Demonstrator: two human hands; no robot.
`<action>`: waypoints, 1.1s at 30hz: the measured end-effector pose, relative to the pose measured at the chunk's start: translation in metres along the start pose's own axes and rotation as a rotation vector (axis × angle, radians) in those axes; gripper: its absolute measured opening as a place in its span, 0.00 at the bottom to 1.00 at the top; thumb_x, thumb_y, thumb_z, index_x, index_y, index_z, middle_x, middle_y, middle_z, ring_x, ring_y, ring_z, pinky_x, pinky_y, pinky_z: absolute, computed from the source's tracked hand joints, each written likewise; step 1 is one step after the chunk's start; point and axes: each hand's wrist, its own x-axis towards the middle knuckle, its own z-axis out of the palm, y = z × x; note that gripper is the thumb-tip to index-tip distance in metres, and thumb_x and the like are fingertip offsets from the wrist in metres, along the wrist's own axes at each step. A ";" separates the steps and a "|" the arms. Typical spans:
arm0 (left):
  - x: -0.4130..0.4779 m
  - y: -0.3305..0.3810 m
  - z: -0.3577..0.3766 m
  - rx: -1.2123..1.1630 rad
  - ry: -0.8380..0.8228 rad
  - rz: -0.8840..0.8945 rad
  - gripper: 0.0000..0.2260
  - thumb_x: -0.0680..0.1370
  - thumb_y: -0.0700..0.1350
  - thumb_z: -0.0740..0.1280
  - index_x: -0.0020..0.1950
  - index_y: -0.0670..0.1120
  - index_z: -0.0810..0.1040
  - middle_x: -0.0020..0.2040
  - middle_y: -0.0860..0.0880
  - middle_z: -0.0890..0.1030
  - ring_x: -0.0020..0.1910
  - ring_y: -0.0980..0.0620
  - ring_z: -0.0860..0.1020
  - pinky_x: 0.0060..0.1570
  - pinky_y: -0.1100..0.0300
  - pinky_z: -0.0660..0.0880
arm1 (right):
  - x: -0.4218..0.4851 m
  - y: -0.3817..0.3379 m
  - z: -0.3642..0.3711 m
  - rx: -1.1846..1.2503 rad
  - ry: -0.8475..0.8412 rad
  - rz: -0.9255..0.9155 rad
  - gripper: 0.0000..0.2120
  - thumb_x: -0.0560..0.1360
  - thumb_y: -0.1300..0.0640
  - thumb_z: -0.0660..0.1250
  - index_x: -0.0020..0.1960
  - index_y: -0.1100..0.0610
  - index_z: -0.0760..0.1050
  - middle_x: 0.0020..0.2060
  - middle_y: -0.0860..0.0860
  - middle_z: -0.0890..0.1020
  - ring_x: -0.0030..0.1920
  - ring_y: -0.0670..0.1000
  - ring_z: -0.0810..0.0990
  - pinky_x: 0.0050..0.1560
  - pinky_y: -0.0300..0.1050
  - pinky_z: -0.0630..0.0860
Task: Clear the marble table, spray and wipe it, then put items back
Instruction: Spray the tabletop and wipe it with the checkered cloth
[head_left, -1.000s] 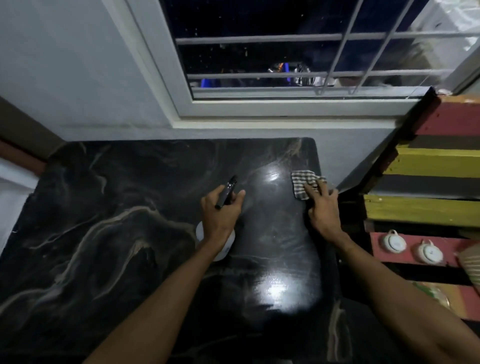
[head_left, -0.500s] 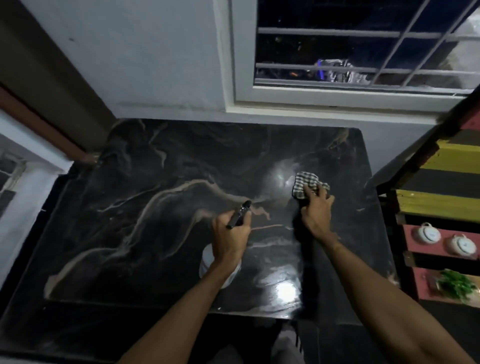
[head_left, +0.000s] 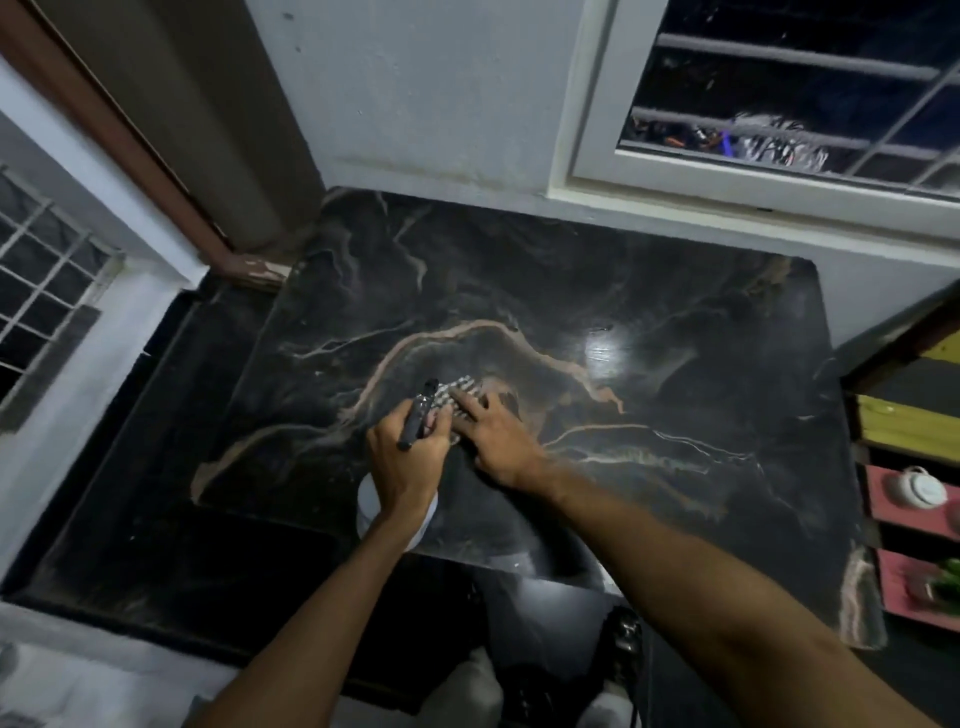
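A dim room in a home, at night. A black marble tabletop (head_left: 649, 322) with tan veins stands against a white plastered wall (head_left: 431, 88). At two o'clock, a white-framed window (head_left: 587, 104) with grille bars shows darkness outside. At three o'clock, a painted shelf (head_left: 914, 499) in pink and yellow holds a white teapot (head_left: 922, 487). At nine o'clock is another grilled window (head_left: 41, 270).

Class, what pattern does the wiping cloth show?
Checked, light and dark, seen in the head view: cloth under the right hand.
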 end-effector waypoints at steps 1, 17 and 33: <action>-0.004 -0.001 0.000 0.000 -0.006 0.006 0.16 0.74 0.45 0.77 0.32 0.44 0.74 0.27 0.52 0.74 0.28 0.51 0.73 0.32 0.60 0.66 | -0.010 0.008 -0.002 0.014 0.033 0.028 0.37 0.67 0.64 0.65 0.75 0.50 0.67 0.77 0.56 0.62 0.62 0.63 0.66 0.64 0.57 0.70; -0.156 0.090 0.084 -0.026 -0.126 0.140 0.15 0.75 0.42 0.77 0.33 0.40 0.76 0.28 0.49 0.77 0.28 0.55 0.73 0.34 0.67 0.67 | -0.270 0.120 -0.017 0.060 0.265 0.709 0.38 0.66 0.69 0.65 0.75 0.52 0.67 0.77 0.57 0.60 0.60 0.63 0.66 0.58 0.56 0.76; -0.283 0.082 0.102 -0.062 -0.203 -0.009 0.17 0.77 0.43 0.75 0.30 0.43 0.75 0.27 0.52 0.76 0.27 0.56 0.75 0.32 0.58 0.72 | -0.380 0.110 -0.002 0.186 0.425 1.008 0.39 0.67 0.71 0.67 0.76 0.53 0.66 0.78 0.56 0.59 0.62 0.61 0.64 0.61 0.53 0.74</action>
